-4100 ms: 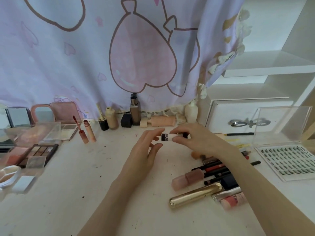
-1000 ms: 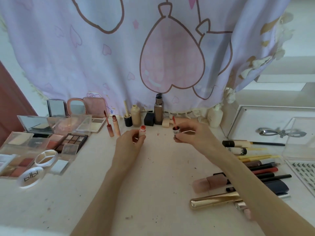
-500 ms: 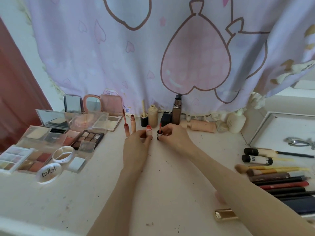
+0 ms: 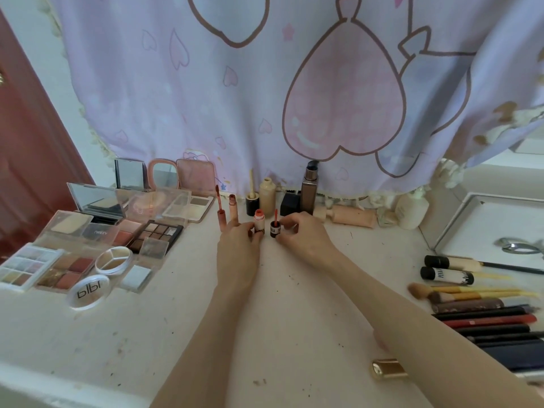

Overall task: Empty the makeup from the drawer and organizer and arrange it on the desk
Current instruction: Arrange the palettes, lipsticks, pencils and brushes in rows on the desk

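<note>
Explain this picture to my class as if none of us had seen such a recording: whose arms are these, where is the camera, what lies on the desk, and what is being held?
There is no machine here. The two bare arms belong to a person wearing a wide-angle camera on the head, so you look forward and down as that person does.

The left hand holds a small lip gloss tube upright on the white desk. The right hand holds its black cap, which stands beside the tube with the red applicator wand pointing up. The two parts are apart, not screwed together.

At the left lie open eyeshadow palettes and compacts. Along the back, under a lilac curtain, stand bottles, among them a tall brown foundation bottle. At the right lie brushes and pencils side by side.
</note>
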Demonstrator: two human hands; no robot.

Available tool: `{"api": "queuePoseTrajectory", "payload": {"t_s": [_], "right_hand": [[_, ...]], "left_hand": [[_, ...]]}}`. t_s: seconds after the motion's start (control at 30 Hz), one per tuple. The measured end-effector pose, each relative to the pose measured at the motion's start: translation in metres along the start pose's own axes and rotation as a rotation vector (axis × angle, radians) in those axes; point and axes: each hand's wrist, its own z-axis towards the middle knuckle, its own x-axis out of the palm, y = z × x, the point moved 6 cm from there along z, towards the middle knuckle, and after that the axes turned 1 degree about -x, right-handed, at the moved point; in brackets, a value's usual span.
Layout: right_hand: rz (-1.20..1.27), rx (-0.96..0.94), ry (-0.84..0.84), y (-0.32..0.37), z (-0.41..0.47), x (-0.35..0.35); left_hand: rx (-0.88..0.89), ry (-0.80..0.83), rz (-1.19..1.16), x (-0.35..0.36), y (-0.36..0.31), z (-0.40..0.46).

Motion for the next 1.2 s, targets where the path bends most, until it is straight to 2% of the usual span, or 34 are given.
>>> {"api": "queuePoseTrajectory", "payload": {"t_s": [0.2, 0.27, 0.33, 0.4, 0.47, 0.57, 0.63, 0.77, 0.97, 1.2], "right_hand": [[0.115, 0.045, 0.011, -0.009, -0.024, -0.036], [0.101, 0.04, -0.008, -0.018, -0.038, -0.056], [0.06, 0.032, -0.037, -0.03, -0.055, -0.078], [-0.006, 0.03, -0.09, -0.044, -0.073, -0.101], [-0.082, 0.048, -0.148, -0.061, -0.09, -0.123], [-0.193, 0.116, -0.196, -0.086, -0.109, -0.148], [-0.286, 0.158, -0.199, -0.1, -0.116, -0.159], [-0.525, 0.121, -0.184, -0.111, -0.119, -0.169], [-0.846, 0.096, -0.033, -0.114, -0.101, -0.165], [-0.975, 0.083, 0.097, -0.107, -0.087, -0.161]], "left_hand": [[-0.113, -0.122, -0.166, -0.017, -0.004, -0.021], [-0.045, -0.167, -0.192, -0.021, -0.017, -0.03], [0.116, -0.161, -0.198, -0.021, -0.038, -0.04], [0.294, -0.049, -0.145, -0.011, -0.062, -0.052], [0.431, 0.131, -0.052, 0.01, -0.083, -0.064], [0.53, 0.339, 0.022, 0.042, -0.103, -0.076], [0.596, 0.405, 0.093, 0.06, -0.117, -0.081], [0.672, 0.436, 0.244, 0.088, -0.134, -0.081], [0.671, 0.51, 0.339, 0.102, -0.132, -0.08], [0.671, 0.517, 0.3, 0.101, -0.132, -0.08]]}}
